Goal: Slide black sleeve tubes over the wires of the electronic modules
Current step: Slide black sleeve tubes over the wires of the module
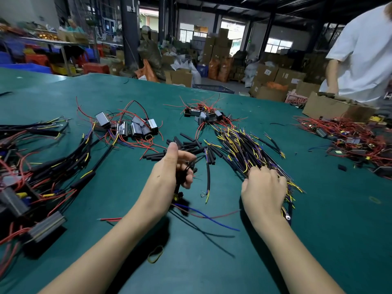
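Observation:
My left hand grips the thin black wires of a small module that hangs below it, with red and blue leads trailing on the table. My right hand rests with curled fingers on a heap of black-sleeved wire bundles with yellow and purple tips; its grip underneath is hidden. Loose black sleeve tubes lie just beyond my left hand. One sleeved wire lies between my hands. Bare modules with red wires sit at the left centre, and another cluster lies further back.
Sleeved modules are piled at the left on the green table. More red-wired modules lie at the right beside a cardboard box. A person in a white shirt stands at the far right. A rubber band lies near me.

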`<action>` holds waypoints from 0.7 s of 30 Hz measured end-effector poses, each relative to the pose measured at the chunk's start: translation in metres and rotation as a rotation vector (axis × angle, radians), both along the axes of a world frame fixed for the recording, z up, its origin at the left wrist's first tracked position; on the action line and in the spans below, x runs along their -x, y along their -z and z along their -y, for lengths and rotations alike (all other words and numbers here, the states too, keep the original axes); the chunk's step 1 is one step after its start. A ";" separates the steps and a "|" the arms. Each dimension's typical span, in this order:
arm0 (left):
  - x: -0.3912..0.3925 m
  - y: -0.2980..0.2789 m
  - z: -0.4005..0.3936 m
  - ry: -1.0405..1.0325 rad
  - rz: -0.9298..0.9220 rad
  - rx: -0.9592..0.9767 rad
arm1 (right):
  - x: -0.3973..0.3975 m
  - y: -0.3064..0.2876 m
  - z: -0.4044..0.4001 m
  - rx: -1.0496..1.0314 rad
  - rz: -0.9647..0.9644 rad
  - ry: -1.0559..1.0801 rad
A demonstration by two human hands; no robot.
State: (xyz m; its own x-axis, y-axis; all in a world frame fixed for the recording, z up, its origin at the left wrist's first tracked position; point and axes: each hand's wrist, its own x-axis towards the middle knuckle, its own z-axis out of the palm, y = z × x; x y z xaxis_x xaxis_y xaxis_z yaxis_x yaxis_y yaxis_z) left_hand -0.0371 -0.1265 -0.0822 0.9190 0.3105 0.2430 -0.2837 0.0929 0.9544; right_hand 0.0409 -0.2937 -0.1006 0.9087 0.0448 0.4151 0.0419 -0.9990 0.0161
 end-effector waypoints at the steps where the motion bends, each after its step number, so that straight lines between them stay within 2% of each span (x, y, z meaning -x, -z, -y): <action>1: -0.001 0.000 0.001 0.013 -0.009 0.046 | 0.000 0.000 0.001 -0.054 0.032 0.005; 3: -0.002 0.002 0.002 0.033 -0.025 0.066 | 0.000 -0.001 0.005 -0.240 0.108 -0.061; 6: 0.003 0.008 0.004 0.098 0.127 0.012 | 0.002 -0.010 0.008 -0.678 0.136 -0.328; 9: 0.005 0.010 0.003 0.082 0.151 -0.037 | 0.008 -0.022 0.004 -1.038 0.073 -0.513; 11: 0.003 0.012 0.003 -0.004 0.156 -0.091 | 0.013 -0.029 0.001 -1.231 -0.050 -0.596; 14: 0.001 0.008 -0.003 -0.141 0.142 -0.098 | 0.019 -0.032 0.000 -1.297 -0.288 -0.718; 17: -0.001 0.004 -0.008 -0.155 0.064 0.008 | 0.023 -0.031 -0.001 -1.272 -0.490 -0.771; 21: -0.003 0.002 -0.011 -0.146 0.034 0.090 | 0.023 -0.028 -0.002 -1.234 -0.585 -0.755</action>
State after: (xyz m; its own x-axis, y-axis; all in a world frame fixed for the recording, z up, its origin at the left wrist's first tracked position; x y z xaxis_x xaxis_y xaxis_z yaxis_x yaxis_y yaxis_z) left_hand -0.0344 -0.1157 -0.0844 0.8540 0.4622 0.2387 -0.3328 0.1326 0.9336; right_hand 0.0175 -0.2913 -0.0730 0.8759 0.4593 0.1477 0.2289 -0.1262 -0.9652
